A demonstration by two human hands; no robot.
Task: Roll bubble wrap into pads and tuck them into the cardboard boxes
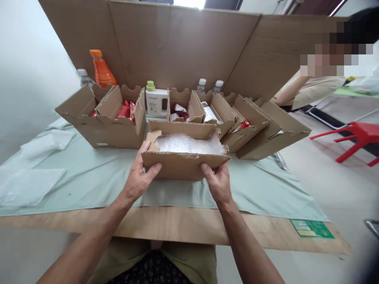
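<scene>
A small open cardboard box (177, 165) is in front of me over the cloth, between my two hands. Bubble wrap (189, 144) fills its inside; whatever lies beneath is hidden. My left hand (142, 173) grips the box's left end, thumb on the front face and fingers round the side. At the right end my right hand (217, 179) holds it the same way, its thumb pressed on the front. Just behind stand several more open cardboard boxes, among them one with red packets (126, 110) and one with a white packet (209, 112).
A white jug with a green cap (156, 100) stands between the boxes. Behind them are an orange bottle (102, 71), clear bottles (201, 85) and a tall cardboard panel (183, 43). Clear plastic bags (29, 185) lie left. A person (316, 86) and red stool (361, 136) are at right.
</scene>
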